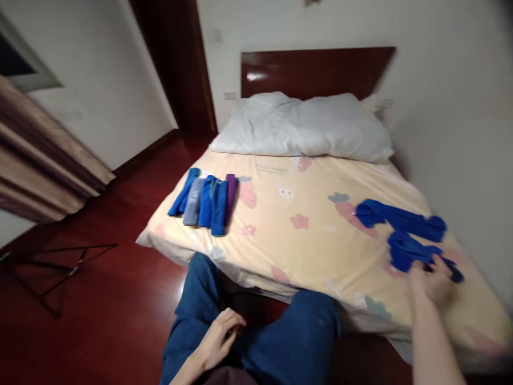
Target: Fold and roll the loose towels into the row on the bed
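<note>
At the right side of the bed, my right hand (435,280) is closed on a crumpled blue sock (406,250), pinching it near its end. Just beyond it another long blue sock (417,222) lies stretched out on the sheet, close to the held one. My left hand (220,334) rests on my lap over the left thigh, fingers loosely curled, thumb apart, holding nothing. Over on the bed's left side, several flattened or folded socks lie side by side in a row: blue ones (218,208), a grey one with white lettering (193,202) and a purple one (231,198).
The bed's yellow patterned sheet (264,246) spreads before my knees. White pillows (304,125) lie against the dark wooden headboard (316,69). To the left are a striped curtain (44,160) and a thin black metal frame (68,267) on the red floor.
</note>
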`<state>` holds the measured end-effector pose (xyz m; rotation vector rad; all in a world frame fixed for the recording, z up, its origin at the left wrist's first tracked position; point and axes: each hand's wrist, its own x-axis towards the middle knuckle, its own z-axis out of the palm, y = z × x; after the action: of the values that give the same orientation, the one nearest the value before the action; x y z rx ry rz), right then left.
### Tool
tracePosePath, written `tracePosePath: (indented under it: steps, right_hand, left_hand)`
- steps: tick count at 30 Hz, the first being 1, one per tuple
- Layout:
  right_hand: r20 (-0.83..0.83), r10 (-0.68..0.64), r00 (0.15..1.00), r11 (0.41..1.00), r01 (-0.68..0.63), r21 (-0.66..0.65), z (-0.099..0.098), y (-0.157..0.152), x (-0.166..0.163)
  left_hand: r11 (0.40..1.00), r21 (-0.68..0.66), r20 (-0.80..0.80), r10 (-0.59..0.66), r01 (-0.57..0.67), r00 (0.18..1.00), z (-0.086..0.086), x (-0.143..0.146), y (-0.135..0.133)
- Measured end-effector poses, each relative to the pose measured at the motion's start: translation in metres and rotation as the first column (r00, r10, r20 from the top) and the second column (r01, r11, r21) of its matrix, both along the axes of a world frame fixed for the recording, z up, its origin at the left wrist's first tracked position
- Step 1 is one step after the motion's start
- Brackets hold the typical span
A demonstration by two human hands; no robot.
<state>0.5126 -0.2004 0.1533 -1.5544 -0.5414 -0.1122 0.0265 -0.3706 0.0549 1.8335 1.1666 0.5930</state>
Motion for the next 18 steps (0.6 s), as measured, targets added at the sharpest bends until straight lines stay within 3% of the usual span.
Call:
tracePosePath:
  steps: [2, 5, 7, 9, 12, 15, 18]
  right_hand:
    - [-0.108, 0.064, 0.992, 0.984, -0.044, 0.173, 0.001, -0.005, -0.008]
    - [-0.137, 0.153, 0.979, 0.869, -0.067, 0.489, 0.006, -0.059, -0.052]
    - [-0.111, 0.247, 0.963, 0.883, -0.176, 0.435, 0.007, -0.111, -0.108]
    - [-0.21, 0.332, 0.919, 0.909, -0.253, 0.332, -0.001, -0.159, -0.176]
    - [-0.377, 0.436, 0.817, 0.9, -0.401, 0.173, -0.03, -0.211, -0.263]
    - [-0.531, 0.464, 0.709, 0.868, -0.484, 0.113, -0.063, -0.238, -0.309]
    - [-0.515, 0.48, 0.71, 0.851, -0.519, 0.077, -0.076, -0.251, -0.318]
  left_hand:
    - [0.999, 0.011, 0.026, 0.035, -0.036, 0.999, 0.007, 0.002, -0.005]
    - [0.999, 0.046, 0.098, -0.005, 0.001, 0.995, 0.026, 0.011, -0.008]
    - [0.996, 0.079, 0.165, -0.054, 0.042, 0.985, 0.043, 0.022, -0.006]
    - [0.992, 0.108, 0.233, -0.091, 0.068, 0.968, 0.06, 0.034, -0.004]
    - [0.983, 0.15, 0.306, -0.145, 0.103, 0.941, 0.076, 0.052, -0.002]
    - [0.982, 0.163, 0.355, -0.154, 0.101, 0.922, 0.076, 0.065, -0.008]
    - [0.994, 0.104, 0.4, -0.057, 0.016, 0.915, 0.07, 0.071, -0.019]
